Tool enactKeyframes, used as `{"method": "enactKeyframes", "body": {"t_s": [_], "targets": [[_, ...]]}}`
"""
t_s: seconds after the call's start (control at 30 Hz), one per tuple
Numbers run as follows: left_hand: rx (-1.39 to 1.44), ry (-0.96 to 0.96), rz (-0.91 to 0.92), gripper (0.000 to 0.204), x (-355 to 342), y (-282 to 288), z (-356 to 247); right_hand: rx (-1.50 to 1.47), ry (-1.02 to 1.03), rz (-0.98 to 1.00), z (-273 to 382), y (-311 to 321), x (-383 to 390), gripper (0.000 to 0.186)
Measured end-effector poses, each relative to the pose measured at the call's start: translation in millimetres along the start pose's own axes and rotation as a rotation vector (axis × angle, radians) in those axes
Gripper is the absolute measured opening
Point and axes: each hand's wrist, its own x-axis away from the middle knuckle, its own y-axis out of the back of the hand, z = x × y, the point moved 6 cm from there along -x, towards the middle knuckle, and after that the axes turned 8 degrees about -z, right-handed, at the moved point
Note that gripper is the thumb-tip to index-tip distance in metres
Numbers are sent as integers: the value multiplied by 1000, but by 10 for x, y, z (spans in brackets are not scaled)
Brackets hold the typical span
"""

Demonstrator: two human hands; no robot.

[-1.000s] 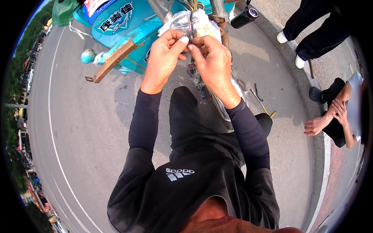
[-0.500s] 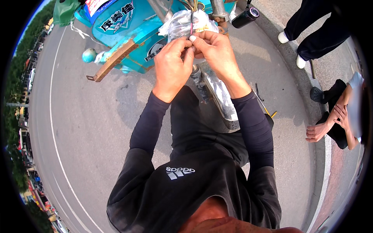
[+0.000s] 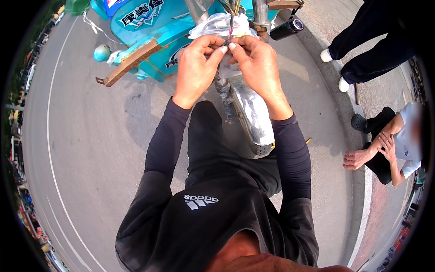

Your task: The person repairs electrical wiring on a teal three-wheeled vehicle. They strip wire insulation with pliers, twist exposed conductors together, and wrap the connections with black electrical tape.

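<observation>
My left hand (image 3: 195, 70) and my right hand (image 3: 258, 68) meet at a thin bundle of wires (image 3: 230, 28), black and pink, both pinching its dark lower part between thumb and fingertips. Behind them is crumpled clear plastic (image 3: 206, 26) beside a grey metal tube (image 3: 260, 16). Below my hands a dark metal column (image 3: 224, 97) runs down next to a wheel fender wrapped in silvery plastic (image 3: 253, 113). The turquoise body panel (image 3: 127, 34) of the vehicle is at the upper left, with a rusty bar (image 3: 129, 61) in front.
A black bottle (image 3: 285, 28) hangs at upper right. A standing person's dark-trousered legs (image 3: 362, 54) are by the kerb (image 3: 340, 104); a seated person's arms and hands (image 3: 358, 158) are at right. A yellow-handled tool (image 3: 308, 140) lies partly hidden by my right arm. Road markings run at left.
My hands have shifted on the wires, fingertips regripping around the dark part. The view has swung slightly; the kerb and seated person sit a little differently in the frame.
</observation>
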Motion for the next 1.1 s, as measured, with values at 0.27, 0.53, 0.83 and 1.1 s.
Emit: {"method": "enactKeyframes", "body": {"t_s": [0.27, 0.53, 0.83, 1.1], "targets": [[388, 276, 157, 28, -36, 30, 204, 214, 130, -172, 61, -31, 18, 21], [581, 358, 341, 53, -14, -15, 140, -134, -97, -107, -71, 129, -39, 16], [493, 311, 247, 34, 38, -127, 156, 505, 382, -357, 44, 514, 232, 25], [159, 153, 136, 20, 32, -186, 87, 19, 14, 67, 49, 207, -32, 23]]}}
